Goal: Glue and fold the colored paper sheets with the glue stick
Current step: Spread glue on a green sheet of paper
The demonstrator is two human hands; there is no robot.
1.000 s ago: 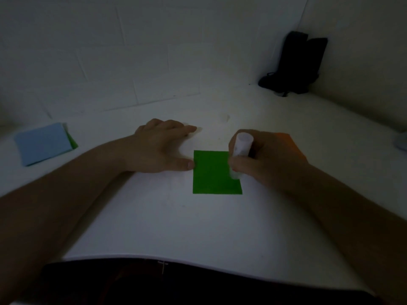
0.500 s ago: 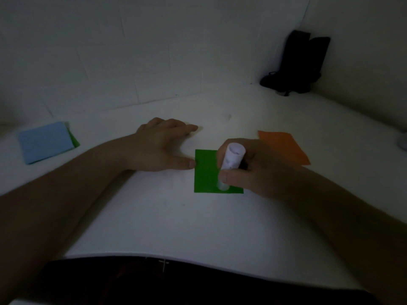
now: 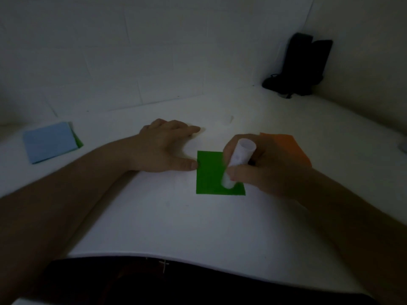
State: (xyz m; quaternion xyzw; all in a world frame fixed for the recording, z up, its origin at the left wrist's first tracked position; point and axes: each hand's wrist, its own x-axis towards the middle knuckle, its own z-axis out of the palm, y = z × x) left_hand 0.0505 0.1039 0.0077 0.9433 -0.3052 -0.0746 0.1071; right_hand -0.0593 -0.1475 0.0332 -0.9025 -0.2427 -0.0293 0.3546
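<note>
Item: small square sheet of bright green paper [image 3: 210, 172], lying flat on the white tabletop [image 3: 176, 221], near the middle of the view.

Item: white cylindrical glue stick [image 3: 236, 164], tilted, its lower end pressed onto the green sheet near the sheet's near right corner, its upper end leaning away and to the right.

Right hand [image 3: 268, 166]: fingers and thumb wrapped round the barrel of the glue stick, gripping it; the hand overlaps the right edge of the green sheet.

Left hand [image 3: 167, 148]: laid flat on the tabletop just left of the green sheet, fingers extended and relaxed, grasping nothing; the thumb tip touches the sheet's left edge, the forefinger points right, beyond the sheet's far edge.

Item: orange paper sheet [image 3: 293, 148], flat on the tabletop, partly hidden behind the right hand.

Item: pale blue paper sheet [image 3: 49, 142], far left of the tabletop, well apart from the hands, lying on top of another green sheet [image 3: 78, 140] whose edge shows at its right side.

Item: dark upright object [image 3: 301, 64] in the far right corner, against the wall; its kind cannot be told.

Lighting: dim.
</note>
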